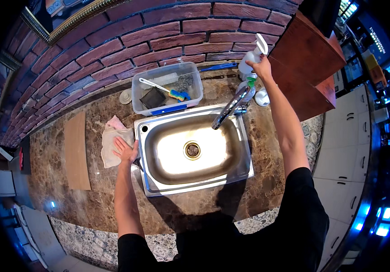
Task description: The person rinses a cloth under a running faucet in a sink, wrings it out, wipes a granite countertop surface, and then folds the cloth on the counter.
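My left hand [126,151] lies flat with spread fingers on a folded beige cloth [108,142], close to the left rim of a stainless steel sink [162,166]. A pinkish piece of cloth [115,122] shows at its upper end. At the back right, my right hand [263,68] grips a translucent spray bottle [247,62] with a white trigger head, near the brick wall. Below that bottle is a clear bottle with a green top [250,81], partly hidden by the chrome faucet [227,112]. The faucet's spout reaches over the basin.
Behind the sink, a clear plastic box [199,97] holds a white-handled brush [154,85], a dark sponge [153,98] and other scrubbers. A blue-handled tool [218,66] lies by the wall. Left is a brown board [76,153]; right, a white round container [262,97] and reddish wooden cabinet [300,64].
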`<state>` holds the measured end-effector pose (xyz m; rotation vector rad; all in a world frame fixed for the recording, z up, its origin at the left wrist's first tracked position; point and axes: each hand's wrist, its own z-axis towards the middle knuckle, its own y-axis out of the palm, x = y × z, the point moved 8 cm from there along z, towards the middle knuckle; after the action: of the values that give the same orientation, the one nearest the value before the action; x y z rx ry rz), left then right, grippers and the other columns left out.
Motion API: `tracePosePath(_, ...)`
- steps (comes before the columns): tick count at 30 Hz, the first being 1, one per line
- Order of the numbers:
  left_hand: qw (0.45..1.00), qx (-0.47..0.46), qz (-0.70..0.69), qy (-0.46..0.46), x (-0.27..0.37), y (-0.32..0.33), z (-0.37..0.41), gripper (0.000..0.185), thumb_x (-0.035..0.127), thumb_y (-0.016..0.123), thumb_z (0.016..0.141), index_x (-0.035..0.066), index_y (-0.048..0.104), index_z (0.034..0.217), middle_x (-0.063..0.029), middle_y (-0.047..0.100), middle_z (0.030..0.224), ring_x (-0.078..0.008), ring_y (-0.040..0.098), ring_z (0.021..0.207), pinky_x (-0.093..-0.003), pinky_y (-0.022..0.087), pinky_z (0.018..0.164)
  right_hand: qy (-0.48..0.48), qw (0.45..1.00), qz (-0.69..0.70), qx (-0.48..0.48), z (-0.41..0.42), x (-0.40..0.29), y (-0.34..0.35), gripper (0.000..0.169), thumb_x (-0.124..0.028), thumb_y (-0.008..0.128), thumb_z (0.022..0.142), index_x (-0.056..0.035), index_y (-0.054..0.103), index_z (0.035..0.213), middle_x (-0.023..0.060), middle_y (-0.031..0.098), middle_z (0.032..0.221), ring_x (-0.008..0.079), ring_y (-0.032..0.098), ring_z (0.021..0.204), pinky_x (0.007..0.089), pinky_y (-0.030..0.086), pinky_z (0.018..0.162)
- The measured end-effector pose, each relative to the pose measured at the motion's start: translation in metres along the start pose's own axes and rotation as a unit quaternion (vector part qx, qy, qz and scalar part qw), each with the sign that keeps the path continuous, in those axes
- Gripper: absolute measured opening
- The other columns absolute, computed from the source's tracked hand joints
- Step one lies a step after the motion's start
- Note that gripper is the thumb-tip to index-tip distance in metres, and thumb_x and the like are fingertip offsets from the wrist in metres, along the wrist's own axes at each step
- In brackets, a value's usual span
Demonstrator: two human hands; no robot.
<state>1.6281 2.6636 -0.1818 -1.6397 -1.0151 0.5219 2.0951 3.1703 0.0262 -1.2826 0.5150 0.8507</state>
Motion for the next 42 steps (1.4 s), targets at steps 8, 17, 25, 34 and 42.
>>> tracePosePath(8,0.998,-0.050,0.026,-0.025,0.008,0.007,0.006,0.120,0.079,0.037,0.078,-0.004,-0.019,0.144,-0.0191,-0.022,0.154,-0.0290,-0.026,0.141,-0.0601,-0.014,0.108,0.015,0.994,-0.058,-0.087,0.033,0.061,0.060,0.078,-0.036,0.085,0.061,0.0007,0.055,0.123,0.0200,0.062,0.118,0.0321,0.060,0.110,0.0387,0.045,0.095)
tracePosePath(17,1.000,-0.022,0.009,-0.016,0.013,0.006,0.006,0.122,0.080,0.038,0.078,-0.005,-0.018,0.144,-0.0196,-0.022,0.154,-0.0286,-0.027,0.141,-0.0592,-0.015,0.107,-0.087,0.963,-0.097,-0.235,0.053,0.081,0.092,0.074,-0.032,0.085,0.061,-0.0029,0.056,0.123,0.0174,0.065,0.113,0.0315,0.062,0.105,0.0384,0.047,0.091)
tracePosePath(25,0.999,-0.020,0.011,-0.026,0.007,0.005,0.002,0.118,0.078,0.038,0.079,-0.004,-0.016,0.145,-0.0192,-0.021,0.154,-0.0293,-0.026,0.141,-0.0588,-0.016,0.108,-0.180,0.939,-0.157,-0.248,0.046,0.066,0.104,0.072,-0.030,0.084,0.062,-0.0031,0.055,0.121,0.0203,0.064,0.113,0.0351,0.061,0.105,0.0401,0.048,0.090)
tracePosePath(34,0.999,-0.024,0.031,-0.037,0.005,0.008,0.005,0.119,0.079,0.038,0.078,-0.005,-0.014,0.145,-0.0209,-0.019,0.154,-0.0319,-0.023,0.142,-0.0612,-0.014,0.107,-0.088,0.938,-0.131,-0.309,0.040,0.064,0.096,0.080,-0.029,0.083,0.065,-0.0014,0.047,0.131,0.0183,0.057,0.125,0.0286,0.054,0.115,0.0361,0.041,0.099)
tracePosePath(42,1.000,-0.004,0.017,-0.026,0.005,0.007,0.005,0.120,0.079,0.040,0.078,-0.006,-0.012,0.145,-0.0213,-0.018,0.154,-0.0318,-0.023,0.142,-0.0618,-0.013,0.107,-0.073,0.930,-0.206,-0.294,0.029,0.057,0.084,0.082,-0.040,0.080,0.069,-0.0002,0.046,0.132,0.0217,0.055,0.128,0.0309,0.052,0.119,0.0378,0.040,0.101)
